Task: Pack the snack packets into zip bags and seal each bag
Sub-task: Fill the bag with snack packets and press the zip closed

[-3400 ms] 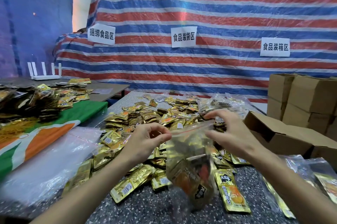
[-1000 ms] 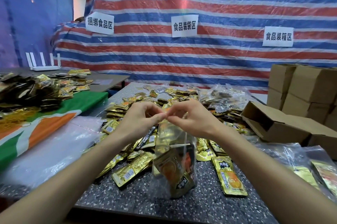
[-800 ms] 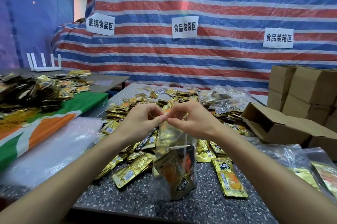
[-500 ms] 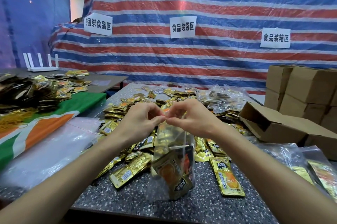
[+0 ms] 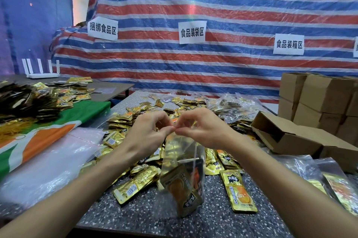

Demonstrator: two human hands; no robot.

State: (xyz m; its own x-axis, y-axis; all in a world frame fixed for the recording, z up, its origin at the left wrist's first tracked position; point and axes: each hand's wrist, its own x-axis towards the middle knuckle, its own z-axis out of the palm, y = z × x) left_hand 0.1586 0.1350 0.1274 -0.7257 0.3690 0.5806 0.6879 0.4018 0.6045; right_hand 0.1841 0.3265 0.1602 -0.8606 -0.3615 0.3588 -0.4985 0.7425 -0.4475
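above the speckled table (image 5: 147, 208), my left hand (image 5: 147, 137) and right hand (image 5: 203, 131) pinch the top of the zip bag (image 5: 182, 170); i should press along the whole strip to seal it.

Lighting: even, moderately bright and diffuse, falling from above; shadows soft and shallow under the snack packets (image 5: 135, 185) on the speckled table (image 5: 155, 214). Overexposed pale strip at far left, beside the striped tarp (image 5: 213, 5), whose plastic skin carries a faint sheen and a small rainbow flare near centre. Gold foil glints throughout (print on near packets legible). Zip bag (image 5: 182, 162) hazy, slightly soft. Wide-angle bowing: cardboard boxes (image 5: 319, 98) lean at right; forearms (image 5: 58, 199) stretch toward near corners.
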